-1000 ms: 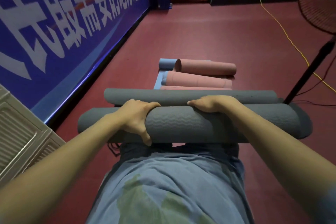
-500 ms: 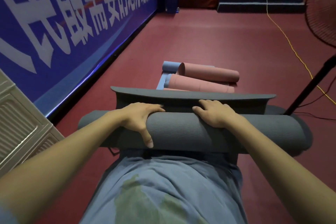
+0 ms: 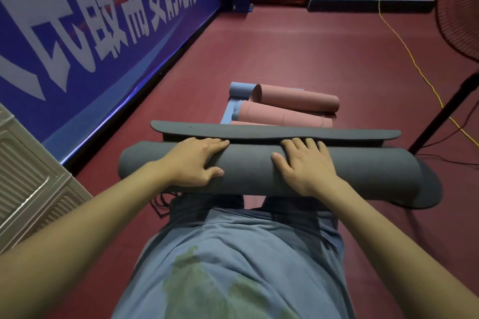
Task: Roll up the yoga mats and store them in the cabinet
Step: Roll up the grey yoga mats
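The big red floor (image 3: 298, 59) runs far out past the fingertips, with a blue banner wall (image 3: 90, 33) off to the left-hand side and a fan stand (image 3: 440, 111) off to the right-hand side. Just under both palms lies the grey yoga mat (image 3: 363, 171), rolled into a fat tube. Its last loose flap (image 3: 272, 133) sticks up just beyond the fingertips. Further out past that flap sit the pink and blue mats (image 3: 285, 109), partly rolled.

It looks like the rolling step on the grey mat is almost done. Next, the flap needs to be tucked down onto the roll, with both hands pushing evenly so the tube stays tight and straight. After that it can be carried to the cabinet, which I cannot be sure I see here.

Both arms reach straight forward. The left hand (image 3: 194, 160) lies over the roll, fingers together and nearly flat, thumb hooked around the near side. The right hand (image 3: 305, 163) rests on top, fingers spread a little and lying flat, pressing down.
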### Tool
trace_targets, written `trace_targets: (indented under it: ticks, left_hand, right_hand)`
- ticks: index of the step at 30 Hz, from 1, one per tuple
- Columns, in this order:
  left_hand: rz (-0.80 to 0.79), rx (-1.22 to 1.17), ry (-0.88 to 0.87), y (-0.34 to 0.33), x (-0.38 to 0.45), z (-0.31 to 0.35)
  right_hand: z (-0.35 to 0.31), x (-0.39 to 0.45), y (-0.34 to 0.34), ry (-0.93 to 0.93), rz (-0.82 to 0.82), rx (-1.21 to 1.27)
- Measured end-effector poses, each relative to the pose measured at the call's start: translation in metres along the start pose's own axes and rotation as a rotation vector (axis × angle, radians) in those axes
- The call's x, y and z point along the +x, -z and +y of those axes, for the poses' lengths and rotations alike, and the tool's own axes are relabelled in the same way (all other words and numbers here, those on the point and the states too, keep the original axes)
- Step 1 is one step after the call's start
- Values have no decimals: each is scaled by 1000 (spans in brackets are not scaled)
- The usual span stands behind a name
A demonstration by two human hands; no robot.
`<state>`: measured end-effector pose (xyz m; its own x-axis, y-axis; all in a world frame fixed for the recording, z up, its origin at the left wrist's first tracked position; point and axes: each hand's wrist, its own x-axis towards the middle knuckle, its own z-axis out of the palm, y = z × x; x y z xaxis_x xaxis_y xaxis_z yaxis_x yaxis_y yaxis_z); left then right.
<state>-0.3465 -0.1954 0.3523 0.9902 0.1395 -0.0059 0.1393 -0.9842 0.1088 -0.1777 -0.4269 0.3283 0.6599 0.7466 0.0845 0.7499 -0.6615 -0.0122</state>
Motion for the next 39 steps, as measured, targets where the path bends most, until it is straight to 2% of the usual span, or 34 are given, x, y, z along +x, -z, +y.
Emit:
trace_targets:
  ticks: [4,8,13,17,20,23,25,26,27,31,34,36,39]
  left_hand:
    - [-130,308,37,-8,10,14]
    - [-118,272,85,-12,28,6]
    - [-98,234,23,-1,34,-1]
    - [-124,213,34,8,35,4]
    - [-238,115,41,19,32,9]
    - [-475,-117,102,31,29,13]
    - [-617,-240,134,30,28,13]
    - [-632,-269,133,27,28,11]
    - [-616,-292,127,23,28,9]
    - [-472,-389,98,17,25,-6]
    - [-284,-468,92,18,24,-18]
    - [-150,-594,149,16,24,-27]
    - [-21,-636,217,13,30,-34]
  right_hand:
    - [0,15,3,-24,-32,60]
    - [-1,33,6,-48,-28,88]
    - [5,39,8,48,41,66]
    - [10,39,14,82,13,50]
    - [13,36,26,67,-169,99]
    - [16,37,31,-60,-417,133]
    - [17,34,31,-129,-449,155]
    - [17,30,32,-114,-456,167]
    - [16,26,32,-72,-443,177]
    - [6,12,29,88,-184,213]
    - [-5,-1,14,117,19,114]
    - [-14,-9,6,147,149,32]
    - [-26,-17,-9,201,157,-24]
